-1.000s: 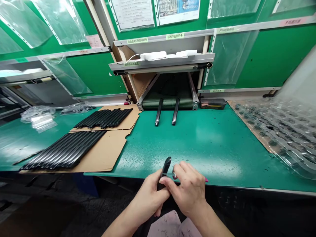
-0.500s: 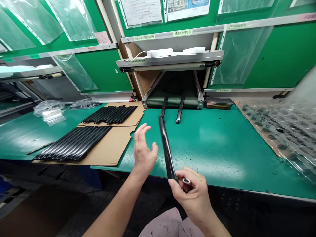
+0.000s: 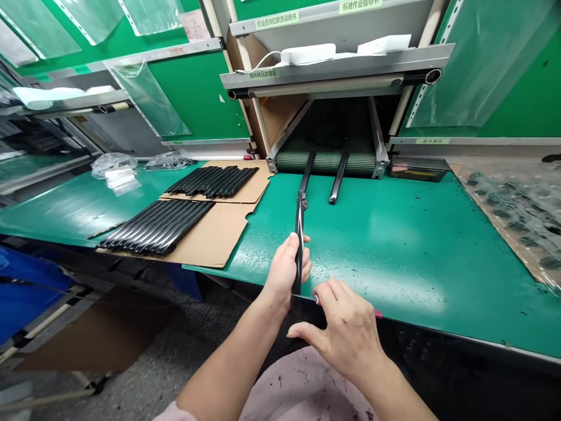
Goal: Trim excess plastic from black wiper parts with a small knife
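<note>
A long glossy black plastic strip (image 3: 300, 219) is wrapped in the fingers of my left hand (image 3: 284, 266), standing lengthwise away from me over the bench's front edge. A small dark tab sticks out near its far end. My right hand (image 3: 348, 324) is closed round a slim knife (image 3: 304, 297), whose thin blade reaches left to the strip's near end. The right thumb is stretched out below the strip. Most of the knife's handle is hidden in the palm; a pink end pokes out on the right. Whether the blade touches the strip, I cannot tell.
A second strip (image 3: 338, 181) leans from the conveyor belt (image 3: 284, 162) onto the green bench (image 3: 394, 245). Rows of black strips (image 3: 158, 228) lie on cardboard (image 3: 219, 242) at left. Clear plastic trays (image 3: 517, 204) sit at right, beside a small dark box (image 3: 418, 168).
My left hand, open before, has closed round the strip. My right hand has let go of the strip's near end and now holds the knife across it. The view has shifted.
</note>
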`<state>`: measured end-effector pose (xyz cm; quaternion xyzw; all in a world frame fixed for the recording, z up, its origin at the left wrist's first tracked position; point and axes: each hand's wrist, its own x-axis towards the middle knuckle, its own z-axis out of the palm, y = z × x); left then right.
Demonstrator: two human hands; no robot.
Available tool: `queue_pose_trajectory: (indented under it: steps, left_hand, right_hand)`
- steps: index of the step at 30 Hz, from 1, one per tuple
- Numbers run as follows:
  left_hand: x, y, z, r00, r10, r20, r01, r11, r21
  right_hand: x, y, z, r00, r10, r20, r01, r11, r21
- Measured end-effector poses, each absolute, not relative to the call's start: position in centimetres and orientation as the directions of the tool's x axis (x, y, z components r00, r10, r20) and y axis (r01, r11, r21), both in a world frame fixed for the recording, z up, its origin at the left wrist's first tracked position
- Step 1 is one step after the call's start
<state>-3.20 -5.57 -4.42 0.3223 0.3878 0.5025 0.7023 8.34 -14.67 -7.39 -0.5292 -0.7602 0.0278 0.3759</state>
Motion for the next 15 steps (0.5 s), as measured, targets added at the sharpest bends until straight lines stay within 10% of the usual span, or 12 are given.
queue_pose_trajectory:
  steps: [5,15]
  left_hand:
    - [-3.3,-5.9,-4.6,0.224,0.948,-0.227,-0.459,0.308,0.833]
    - [-2.9,-5.8,-3.3,0.158,0.938,-0.307,-0.549,0.342,0.762]
  right_hand:
    - [8.1,-15.5,-7.8,-0.214,0.801,0.56,0.775,0.488,-0.401]
    - [8.9,-17.2,-8.8,-0.003,0.906,0.423,0.381,0.392,-0.837]
